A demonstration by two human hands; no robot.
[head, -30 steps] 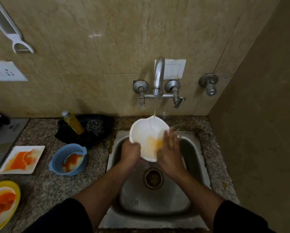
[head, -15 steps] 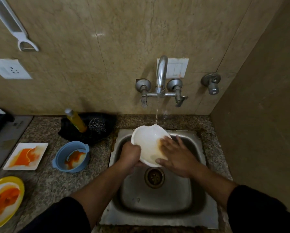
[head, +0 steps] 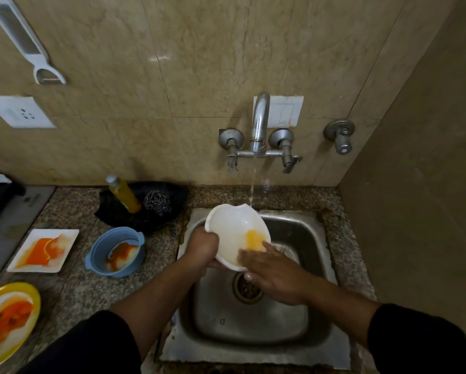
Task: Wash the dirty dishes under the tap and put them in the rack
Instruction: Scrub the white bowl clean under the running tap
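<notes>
A white bowl (head: 232, 228) with an orange-yellow smear inside is tilted over the steel sink (head: 302, 233), its far rim under the running tap (head: 260, 122). My left hand (head: 202, 248) grips the bowl's left rim. My right hand (head: 272, 273) lies flat with straight fingers pressed against the bowl's inside, beside the smear. On the counter to the left wait a blue bowl (head: 116, 252), a white square plate (head: 44, 249) and a yellow plate (head: 8, 322), all stained orange. No rack is in view.
A yellow soap bottle (head: 124, 194) and a steel scrubber (head: 157, 202) sit on a black cloth behind the blue bowl. The drain (head: 246, 288) lies below my hands. A side wall closes off the right. A peeler (head: 24, 43) hangs on the back wall.
My right hand has kept rubbing inside the bowl and slid lower and to the right. The bowl has tilted a little under the stream. My left hand keeps its grip.
</notes>
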